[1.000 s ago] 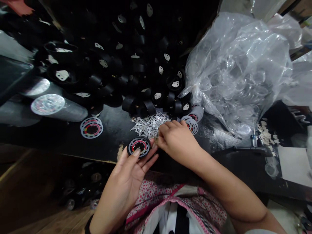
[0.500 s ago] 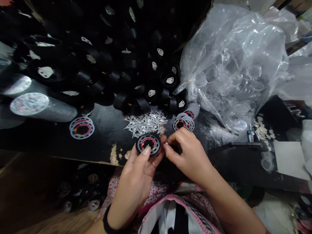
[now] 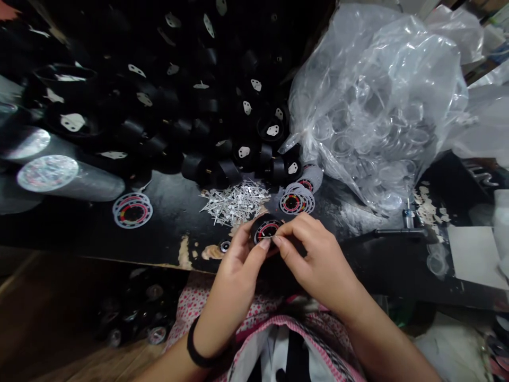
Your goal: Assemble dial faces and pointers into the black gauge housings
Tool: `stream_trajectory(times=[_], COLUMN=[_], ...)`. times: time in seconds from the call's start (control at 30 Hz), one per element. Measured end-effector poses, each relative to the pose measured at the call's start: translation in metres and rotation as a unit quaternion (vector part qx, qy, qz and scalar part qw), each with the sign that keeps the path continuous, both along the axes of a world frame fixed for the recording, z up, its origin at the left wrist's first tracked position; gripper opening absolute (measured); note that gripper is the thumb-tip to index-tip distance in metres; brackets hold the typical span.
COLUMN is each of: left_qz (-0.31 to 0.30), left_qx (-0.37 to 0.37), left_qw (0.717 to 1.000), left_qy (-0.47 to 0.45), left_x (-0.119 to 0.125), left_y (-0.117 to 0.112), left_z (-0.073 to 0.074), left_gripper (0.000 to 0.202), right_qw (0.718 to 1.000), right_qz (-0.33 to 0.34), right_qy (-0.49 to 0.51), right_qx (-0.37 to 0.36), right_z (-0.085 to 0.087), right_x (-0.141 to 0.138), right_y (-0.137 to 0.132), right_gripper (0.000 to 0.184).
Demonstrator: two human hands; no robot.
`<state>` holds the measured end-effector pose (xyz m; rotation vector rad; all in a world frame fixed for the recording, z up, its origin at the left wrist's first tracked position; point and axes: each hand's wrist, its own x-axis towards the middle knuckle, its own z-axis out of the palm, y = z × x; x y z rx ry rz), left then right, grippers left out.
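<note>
My left hand (image 3: pixel 240 270) is wrapped round a black round gauge (image 3: pixel 266 225), its thumb on the lower edge of the dial. The dial has a red and white scale and faces up towards me. My right hand (image 3: pixel 308 249) pinches a thin pale gauge needle (image 3: pixel 263 237) over the dial, close to the left thumb; the fingertips partly hide it. Just beyond the gauge lies a heap of white gauge needles (image 3: pixel 234 201). Printed dial plates (image 3: pixel 296 200) are fanned out behind my right hand.
More dial plates (image 3: pixel 133 211) lie at left beside clear-wrapped rolls (image 3: pixel 71 175). Many black gauge housings (image 3: pixel 194 167) are piled at the back. A clear plastic bag (image 3: pixel 374 111) of transparent round covers stands at right, near a black tool (image 3: pixel 401 232). The bench's front edge runs below.
My left hand has moved the gauge to the right and tilted it. My right hand's pinched fingers have come from beside the gauge onto its dial. A small round metal part now shows at left.
</note>
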<state>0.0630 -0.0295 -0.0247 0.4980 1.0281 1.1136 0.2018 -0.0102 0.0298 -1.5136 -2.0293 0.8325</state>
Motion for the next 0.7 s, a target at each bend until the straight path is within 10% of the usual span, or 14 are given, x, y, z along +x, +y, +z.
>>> stream_trajectory(times=[0.7], left_qz=[-0.05], left_qx=[0.083], left_qw=[0.95], left_qy=[0.296], left_x=[-0.015], left_y=[-0.004], left_z=[0.021], left_gripper=[0.021], right_qw=[0.998], right_qz=[-0.024], right_qy=[0.034], right_qx=[-0.057], right_z=[0.0], right_x=[-0.008], right_y=[-0.007], right_gripper=[0.022])
